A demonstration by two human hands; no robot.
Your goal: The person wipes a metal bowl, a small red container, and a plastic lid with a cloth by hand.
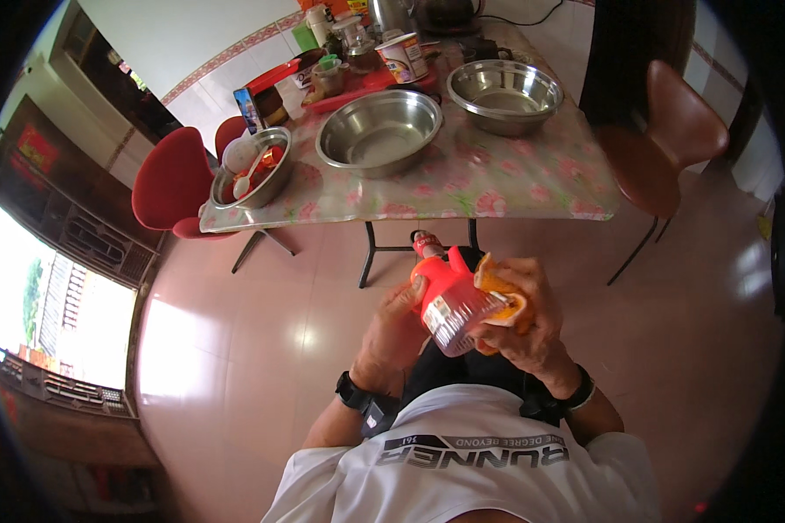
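Note:
A ribbed clear plastic container with a red upper part [450, 297] is held over my lap, in front of the table edge. Around its red side my left hand [396, 320] is closed, the thumb near the top. My right hand [530, 320] grips an orange cloth [497, 281] with a pale edge, pressed against the container's ribbed side. The exact kind of container cannot be told. Part of its far side is hidden by the hands and cloth.
On the flowered tablecloth [490, 199] stand two steel basins [379, 134] [505, 95] and a steel bowl [271, 189] with a white spoon and red items. Behind are a red tray [337, 101], a paper cup [402, 59] and jars. Chairs flank the table, red left [173, 176], brown right [683, 118].

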